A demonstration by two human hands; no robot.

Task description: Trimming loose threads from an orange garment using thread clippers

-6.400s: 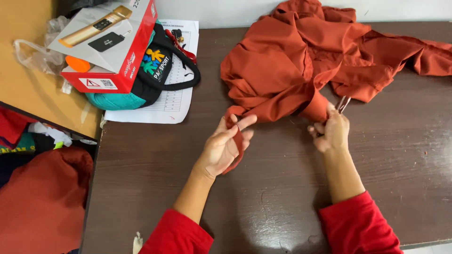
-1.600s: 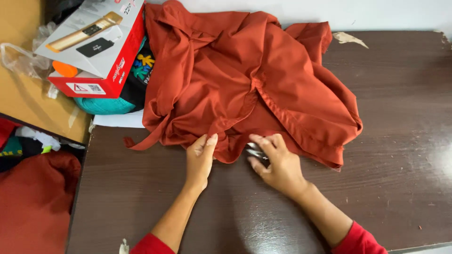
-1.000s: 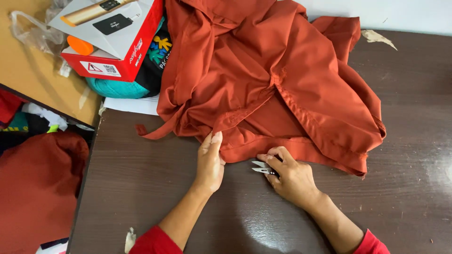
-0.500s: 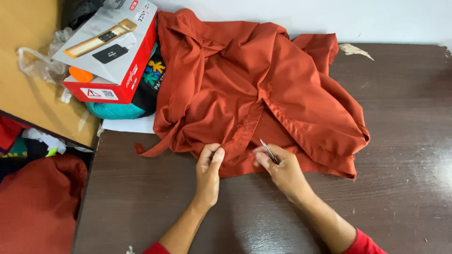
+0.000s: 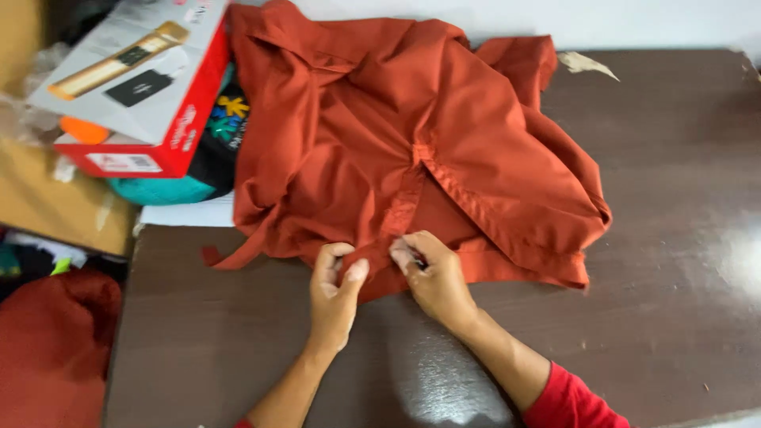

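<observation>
Lying crumpled across the far half of a dark brown wooden table (image 5: 634, 261): one rust-orange garment (image 5: 412, 150), shirt-like, with a stitched placket running down its middle toward the near hem. A narrow strip of the same cloth trails off its lower left corner onto the tabletop.

Left hand (image 5: 334, 289): palm down on the table, fingers bent, thumb and forefinger pinching the near hem of the garment just left of the placket. Grip closed on cloth.

Right hand (image 5: 428, 273): just beside the left, knuckles up, fingers curled tight at the foot of the placket. It presses on the garment's edge; something small and dark shows between the fingertips, too blurred to identify. Forearm runs back to a red sleeve (image 5: 571, 400) at the bottom edge.

At the table's left end, partly under the garment's shoulder: a white and red cardboard box (image 5: 135, 87) printed with a gold, stick-shaped item, resting on a dark bag with a bright flower-like print (image 5: 226, 131), over a teal object (image 5: 162, 190) and a sheet of white paper (image 5: 190, 212).

Off the table, lower left: a heap of dark red cloth (image 5: 51, 341).

Far edge, right of the garment: one torn scrap of pale paper (image 5: 587, 63).
</observation>
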